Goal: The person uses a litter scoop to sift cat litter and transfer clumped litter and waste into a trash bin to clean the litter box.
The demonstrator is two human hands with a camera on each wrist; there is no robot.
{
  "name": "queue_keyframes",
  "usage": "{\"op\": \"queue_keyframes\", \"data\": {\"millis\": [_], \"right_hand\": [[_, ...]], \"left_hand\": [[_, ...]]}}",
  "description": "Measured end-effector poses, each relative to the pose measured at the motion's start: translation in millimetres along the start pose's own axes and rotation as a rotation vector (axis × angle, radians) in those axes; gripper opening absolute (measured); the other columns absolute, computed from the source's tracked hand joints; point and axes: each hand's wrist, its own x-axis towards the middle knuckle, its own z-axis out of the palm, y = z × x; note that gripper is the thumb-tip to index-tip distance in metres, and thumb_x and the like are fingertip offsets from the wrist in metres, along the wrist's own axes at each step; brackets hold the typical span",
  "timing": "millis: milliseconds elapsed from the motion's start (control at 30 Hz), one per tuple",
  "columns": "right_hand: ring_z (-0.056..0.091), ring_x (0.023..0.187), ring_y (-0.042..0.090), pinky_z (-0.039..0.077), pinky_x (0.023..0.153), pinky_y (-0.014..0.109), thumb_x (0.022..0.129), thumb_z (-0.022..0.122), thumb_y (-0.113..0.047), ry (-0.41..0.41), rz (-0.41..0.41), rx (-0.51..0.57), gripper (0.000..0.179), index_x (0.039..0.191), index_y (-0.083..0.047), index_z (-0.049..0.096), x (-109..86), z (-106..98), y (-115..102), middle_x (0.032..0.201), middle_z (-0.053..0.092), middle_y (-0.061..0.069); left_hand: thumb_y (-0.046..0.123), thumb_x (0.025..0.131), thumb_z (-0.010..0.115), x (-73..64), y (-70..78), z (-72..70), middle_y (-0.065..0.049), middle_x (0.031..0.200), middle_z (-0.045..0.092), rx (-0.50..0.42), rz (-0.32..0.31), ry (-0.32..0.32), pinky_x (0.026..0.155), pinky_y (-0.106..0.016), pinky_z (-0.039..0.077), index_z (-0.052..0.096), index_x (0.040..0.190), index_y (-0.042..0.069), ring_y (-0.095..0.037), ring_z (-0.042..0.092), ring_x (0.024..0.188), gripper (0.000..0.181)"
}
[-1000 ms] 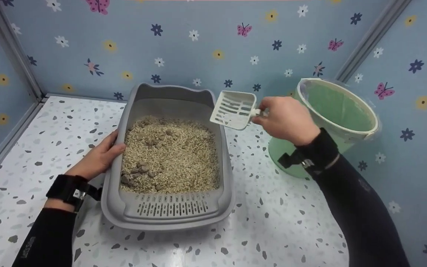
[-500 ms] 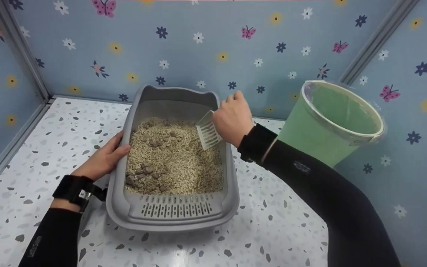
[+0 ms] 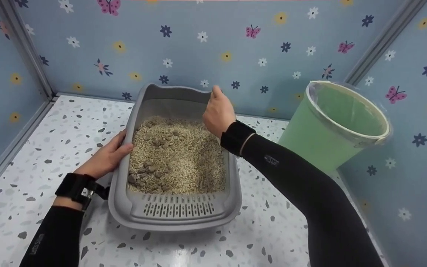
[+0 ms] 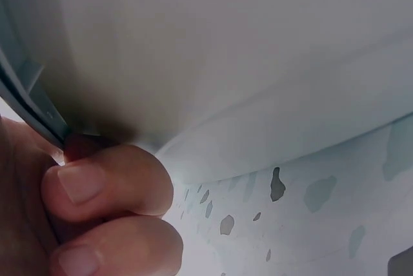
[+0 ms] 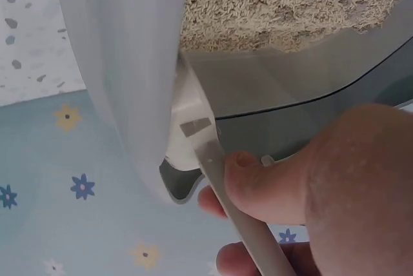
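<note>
A grey litter box (image 3: 176,222) stands on the speckled surface, filled with pale pellet litter (image 3: 187,155). Dark clumps (image 3: 148,170) lie mostly along its left side. My left hand (image 3: 104,157) grips the box's left rim, thumb on top; the left wrist view shows fingers (image 4: 116,179) curled beneath the rim. My right hand (image 3: 219,111) is over the far right part of the box. In the right wrist view it holds the handle of a pale litter scoop (image 5: 193,98), whose head lies against the inner side wall. The head view hides the scoop behind that hand.
A green bucket (image 3: 310,137) with a clear liner over its rim stands right of the box. Blue patterned panels (image 3: 184,48) close off the back and both sides. White speckled tabletop (image 3: 269,222) shows around the box.
My right hand has carried the scoop from beside the bucket leftward and down into the box's right side. My left hand keeps its grip on the rim.
</note>
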Motion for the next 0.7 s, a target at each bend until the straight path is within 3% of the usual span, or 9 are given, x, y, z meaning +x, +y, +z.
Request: {"op": "queue_keyframes", "data": {"millis": [200, 300, 400, 567, 700], "right_hand": [[0.041, 0.087, 0.025, 0.025, 0.096, 0.050, 0.119, 0.046, -0.023, -0.068, -0.009, -0.063, 0.036, 0.083, -0.021, 0.049, 12.0, -8, -4, 0.083, 0.048, -0.003], [0.038, 0.085, 0.025, 0.021, 0.089, 0.050, 0.120, 0.043, -0.023, -0.108, -0.014, -0.114, 0.034, 0.086, -0.021, 0.046, 18.1, -13, -12, 0.084, 0.042, -0.001], [0.036, 0.084, 0.026, 0.019, 0.087, 0.050, 0.120, 0.041, -0.023, -0.146, -0.012, -0.143, 0.034, 0.086, -0.020, 0.043, 24.1, -14, -17, 0.084, 0.040, 0.000], [0.037, 0.084, 0.024, 0.022, 0.092, 0.051, 0.121, 0.043, -0.026, -0.204, 0.029, -0.059, 0.036, 0.085, -0.020, 0.043, 34.0, -3, -12, 0.083, 0.043, -0.001], [0.039, 0.084, 0.022, 0.022, 0.095, 0.052, 0.121, 0.044, -0.026, -0.204, 0.025, 0.011, 0.035, 0.086, -0.022, 0.046, 40.0, 7, -9, 0.084, 0.046, -0.002]], "left_hand": [[0.048, 0.119, 0.045, -0.9, 0.7, 1.1, -0.032, 0.180, 0.016, 0.009, 0.015, 0.003, 0.101, -0.062, 0.057, -0.001, 0.181, 0.024, -0.054, 0.055, 0.135, 0.081], [0.049, 0.118, 0.045, -1.9, 0.1, 1.2, -0.033, 0.178, 0.019, 0.006, 0.005, 0.004, 0.100, -0.063, 0.058, 0.000, 0.181, 0.026, -0.053, 0.057, 0.132, 0.081], [0.049, 0.118, 0.046, -1.6, 0.1, 1.3, -0.034, 0.175, 0.025, 0.010, -0.004, 0.006, 0.095, -0.056, 0.060, 0.000, 0.181, 0.027, -0.048, 0.061, 0.123, 0.081], [0.047, 0.118, 0.047, 1.1, 0.2, 2.3, -0.035, 0.172, 0.029, 0.015, 0.007, 0.009, 0.088, -0.048, 0.061, 0.001, 0.181, 0.028, -0.044, 0.062, 0.115, 0.080], [0.048, 0.118, 0.048, 0.8, 1.4, 0.8, -0.034, 0.175, 0.026, 0.026, 0.014, 0.013, 0.093, -0.056, 0.060, 0.002, 0.181, 0.027, -0.047, 0.061, 0.120, 0.081]]}}
